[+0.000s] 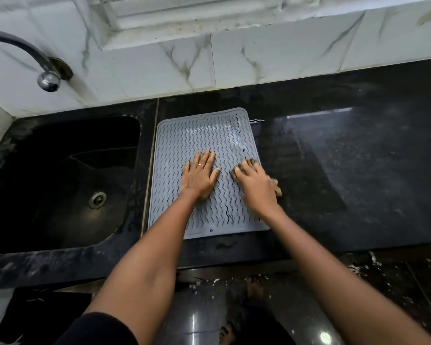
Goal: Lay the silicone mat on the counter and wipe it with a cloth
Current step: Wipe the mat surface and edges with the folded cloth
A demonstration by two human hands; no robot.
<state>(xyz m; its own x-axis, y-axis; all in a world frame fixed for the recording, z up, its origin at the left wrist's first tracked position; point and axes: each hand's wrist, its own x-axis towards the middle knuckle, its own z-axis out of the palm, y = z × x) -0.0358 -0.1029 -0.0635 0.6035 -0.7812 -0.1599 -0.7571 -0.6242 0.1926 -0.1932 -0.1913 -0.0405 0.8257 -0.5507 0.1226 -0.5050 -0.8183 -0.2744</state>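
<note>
A grey silicone mat (184,135) with wavy ridges lies flat on the black counter (346,158), just right of the sink. My left hand (200,174) presses flat on the mat's middle, fingers straight and spread. My right hand (255,186) is over the mat's right edge with a brownish cloth (277,188) under it. The cloth shows at the fingertips and past the hand's right side. The fingers curl over the cloth, which is mostly hidden beneath the palm.
A black sink (67,185) with a metal drain lies left of the mat. A chrome tap (47,78) comes out of the marble-tiled wall (259,58) above it. The counter's front edge (234,255) runs below the mat, with the glossy floor beneath.
</note>
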